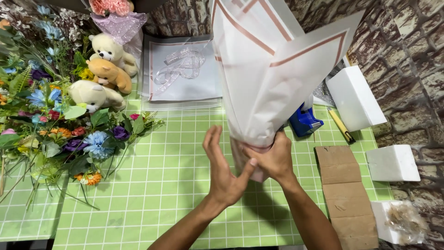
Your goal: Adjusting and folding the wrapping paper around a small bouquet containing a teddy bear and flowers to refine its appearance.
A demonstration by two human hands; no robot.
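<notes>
A tall bouquet wrap [273,69] of white translucent paper with pink-brown border lines stands upright over the green checked table [157,185]. My right hand [274,159] grips its narrow lower end, fingers closed around the gathered paper. My left hand [223,166] is just left of it, palm upright and fingers spread, with the thumb touching the base of the wrap beside my right hand. What is inside the wrap is hidden.
Artificial flowers [51,115] lie in a heap at left, three teddy bears [104,69] behind them. Clear sheets with ribbon [182,65] lie at the back. A blue tape dispenser [305,121], yellow cutter [341,126], white foam blocks [355,97], and cardboard strip [344,194] are at right.
</notes>
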